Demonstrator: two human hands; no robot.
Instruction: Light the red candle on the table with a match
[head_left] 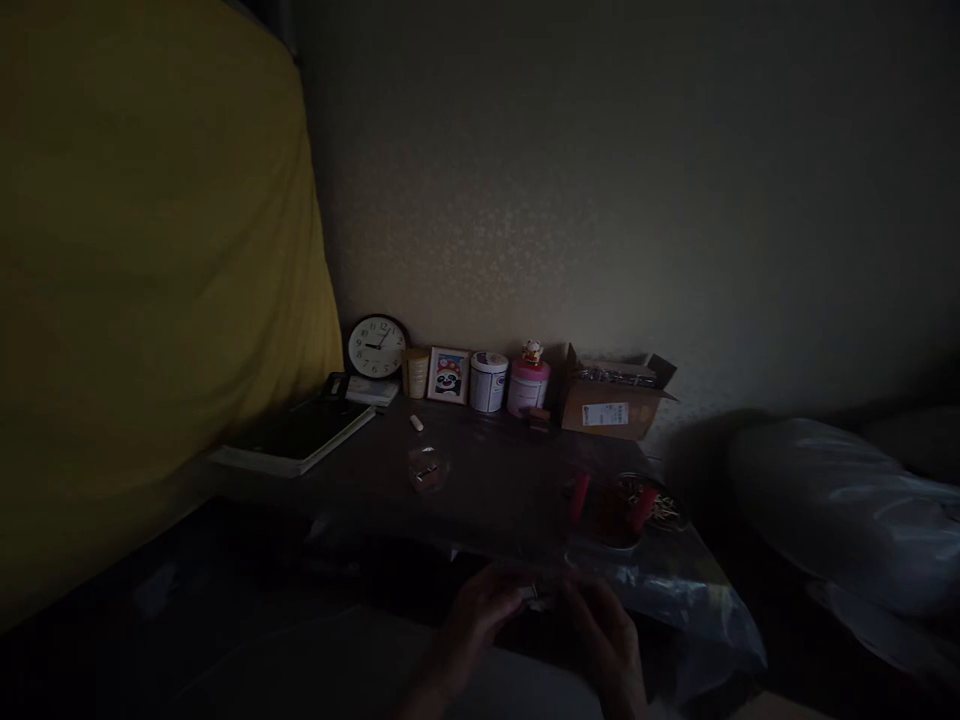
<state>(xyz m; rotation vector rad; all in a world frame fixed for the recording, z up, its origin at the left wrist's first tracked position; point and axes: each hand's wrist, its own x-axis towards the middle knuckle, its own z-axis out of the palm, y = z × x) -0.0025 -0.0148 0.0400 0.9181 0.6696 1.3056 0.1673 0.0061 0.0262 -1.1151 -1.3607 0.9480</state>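
The room is very dark. My left hand and my right hand meet low in the picture, just in front of a dark table. Their fingers curl together around a small pale object that is too dim to name. Both hands hover near the table's front edge, above crinkled clear plastic.
Along the wall stand a round clock, a small framed picture, a white tin, a pink tin with a figurine and an open cardboard box. A notebook lies at left, red items at right. A yellow curtain hangs at left.
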